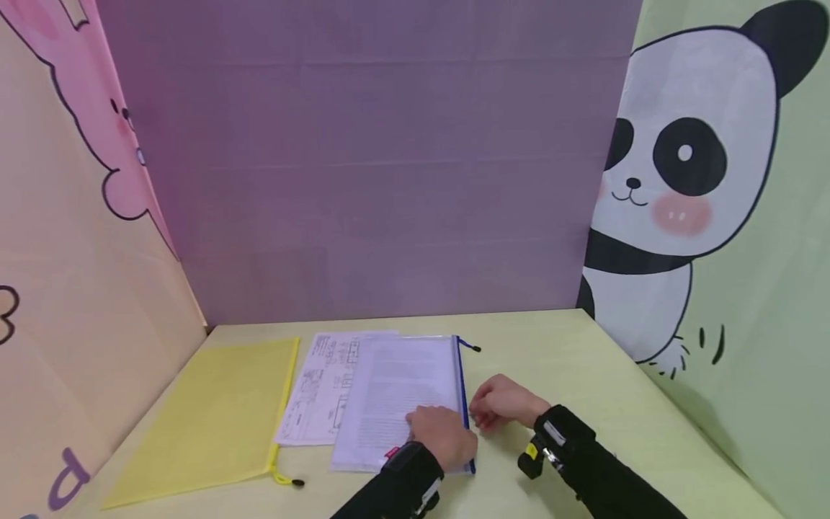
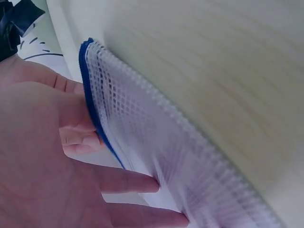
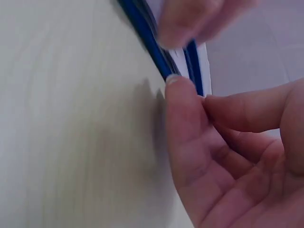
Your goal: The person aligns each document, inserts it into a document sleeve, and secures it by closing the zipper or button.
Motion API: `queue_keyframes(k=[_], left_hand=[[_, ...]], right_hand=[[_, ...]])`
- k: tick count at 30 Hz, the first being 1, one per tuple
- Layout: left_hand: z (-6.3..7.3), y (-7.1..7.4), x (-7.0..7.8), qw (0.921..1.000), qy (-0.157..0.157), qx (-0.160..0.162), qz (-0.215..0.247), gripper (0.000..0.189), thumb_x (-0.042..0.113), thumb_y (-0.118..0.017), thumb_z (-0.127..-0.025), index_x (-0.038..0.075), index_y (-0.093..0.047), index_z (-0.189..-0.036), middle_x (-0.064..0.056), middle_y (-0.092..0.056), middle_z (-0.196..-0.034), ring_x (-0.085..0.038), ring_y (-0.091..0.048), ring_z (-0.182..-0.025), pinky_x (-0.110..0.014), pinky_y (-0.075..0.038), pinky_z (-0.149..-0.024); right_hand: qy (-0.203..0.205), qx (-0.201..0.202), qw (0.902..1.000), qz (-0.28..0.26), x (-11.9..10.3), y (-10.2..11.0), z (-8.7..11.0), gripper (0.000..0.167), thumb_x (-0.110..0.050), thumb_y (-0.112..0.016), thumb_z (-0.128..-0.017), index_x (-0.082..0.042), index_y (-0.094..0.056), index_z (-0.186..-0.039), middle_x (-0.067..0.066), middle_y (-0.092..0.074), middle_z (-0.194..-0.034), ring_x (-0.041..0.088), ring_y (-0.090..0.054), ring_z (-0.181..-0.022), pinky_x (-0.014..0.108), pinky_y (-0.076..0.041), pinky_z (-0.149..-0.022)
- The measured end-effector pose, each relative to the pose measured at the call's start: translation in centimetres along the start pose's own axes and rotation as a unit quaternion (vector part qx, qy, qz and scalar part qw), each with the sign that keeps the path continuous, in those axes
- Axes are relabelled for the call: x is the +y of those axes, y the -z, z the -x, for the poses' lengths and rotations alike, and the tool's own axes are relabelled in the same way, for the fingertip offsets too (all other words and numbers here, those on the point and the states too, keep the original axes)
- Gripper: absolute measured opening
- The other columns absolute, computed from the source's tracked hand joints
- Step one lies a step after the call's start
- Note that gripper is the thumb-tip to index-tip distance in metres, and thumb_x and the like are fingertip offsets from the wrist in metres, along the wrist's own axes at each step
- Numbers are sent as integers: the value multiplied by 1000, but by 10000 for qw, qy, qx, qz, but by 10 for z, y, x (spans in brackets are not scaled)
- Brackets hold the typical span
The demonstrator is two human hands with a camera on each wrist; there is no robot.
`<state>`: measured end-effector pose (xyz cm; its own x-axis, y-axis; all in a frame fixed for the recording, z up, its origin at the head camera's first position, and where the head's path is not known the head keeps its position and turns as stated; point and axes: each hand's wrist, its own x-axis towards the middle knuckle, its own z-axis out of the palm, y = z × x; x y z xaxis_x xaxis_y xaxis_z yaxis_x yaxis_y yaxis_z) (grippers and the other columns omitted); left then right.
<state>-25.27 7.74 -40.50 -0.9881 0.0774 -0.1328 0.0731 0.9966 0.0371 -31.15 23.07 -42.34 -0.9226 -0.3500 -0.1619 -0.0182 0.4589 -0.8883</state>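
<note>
A clear mesh zip pouch (image 1: pixel 415 367) with a blue zip edge (image 1: pixel 462 389) lies on the table with printed paper inside. My left hand (image 1: pixel 444 435) holds its lower right corner; two fingertips dent the mesh in the left wrist view. My right hand (image 1: pixel 506 402) is at the blue edge from the right side. In the right wrist view, my right thumb and fingers (image 3: pixel 183 109) pinch that edge, while my left fingertips (image 3: pixel 183 19) sit just above. Two blue strips (image 3: pixel 194 66) stand slightly apart there, with white paper showing between them.
A printed sheet (image 1: pixel 320 396) lies partly under the pouch's left side. Further left is a yellow zip pouch (image 1: pixel 207 418) with a yellow pull cord (image 1: pixel 285 479). A purple panel (image 1: pixel 389 180) stands along the back of the pale table (image 1: pixel 583 375).
</note>
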Motion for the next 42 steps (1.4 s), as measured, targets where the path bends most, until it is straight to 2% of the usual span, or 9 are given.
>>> queue_keyframes(k=[5,10,13,17,23,27,30,35,42], left_hand=[[6,3,-2,9999,-148,41,-58,53,53,-68,-86,1,-69,-93,-14,-66,-85,-31,-61,-83,-53,-52,-85],[11,5,-9,9988,-475,75,-112,49,55,-71,-82,6,-66,-84,-7,-60,-75,-24,-57,-71,-43,-55,-66],[11,6,-15,9975,-692,67,-91,49,57,-74,-79,9,-68,-89,-7,-59,-78,-24,-57,-71,-41,-55,-61],[9,6,-25,9956,-932,-86,74,52,57,-77,-76,11,-70,-101,-9,-60,-86,-27,-58,-79,-45,-53,-70],[4,13,-41,9879,-1454,-473,250,49,51,-84,-76,16,-70,-107,-5,-60,-93,-25,-57,-86,-47,-52,-77],[-1,17,-50,9805,-1819,-723,161,51,46,-86,-77,19,-70,-116,1,-61,-96,-17,-56,-86,-41,-53,-78],[-4,20,-57,9767,-1982,-790,208,57,42,-87,-76,22,-68,-126,2,-66,-110,-14,-60,-99,-39,-53,-87],[-7,25,-66,9766,-1889,-926,457,66,35,-90,-74,26,-65,-134,1,-61,-139,-17,-56,-127,-42,-48,-102],[-10,24,-72,9757,-1859,-1013,570,67,36,-89,-74,27,-64,-136,3,-59,-143,-18,-52,-133,-44,-45,-107]], right_hand=[[-107,534,9974,477,0,10,1,8,-1,-66,-90,7,-68,-90,12,-68,-74,21,-66,-62,37,-61,-60],[-227,1210,9843,1266,3,23,1,6,-3,-69,-88,1,-67,-84,8,-63,-69,19,-61,-61,32,-56,-57],[-104,1510,9675,2025,3,34,2,9,-7,-73,-87,-1,-66,-84,7,-62,-71,19,-59,-64,31,-52,-59],[-104,1728,9385,2987,7,49,3,15,-13,-73,-88,1,-65,-88,7,-62,-78,21,-57,-70,35,-50,-62],[-57,2053,9056,3711,18,64,2,24,-18,-72,-87,-2,-57,-78,6,-53,-73,22,-49,-66,35,-41,-57],[-282,1989,9035,3787,22,69,4,24,-19,-69,-89,-1,-57,-77,9,-55,-75,24,-51,-67,37,-44,-58],[-561,1895,9060,3744,27,71,4,19,-14,-64,-87,-2,-56,-75,11,-55,-75,26,-53,-65,37,-44,-56],[-663,1845,9028,3827,32,73,3,8,-7,-60,-83,0,-58,-80,15,-60,-81,30,-56,-70,41,-49,-58],[-456,1815,8891,4177,38,74,4,7,-1,-59,-83,4,-61,-88,21,-63,-86,34,-62,-76,48,-53,-63]])
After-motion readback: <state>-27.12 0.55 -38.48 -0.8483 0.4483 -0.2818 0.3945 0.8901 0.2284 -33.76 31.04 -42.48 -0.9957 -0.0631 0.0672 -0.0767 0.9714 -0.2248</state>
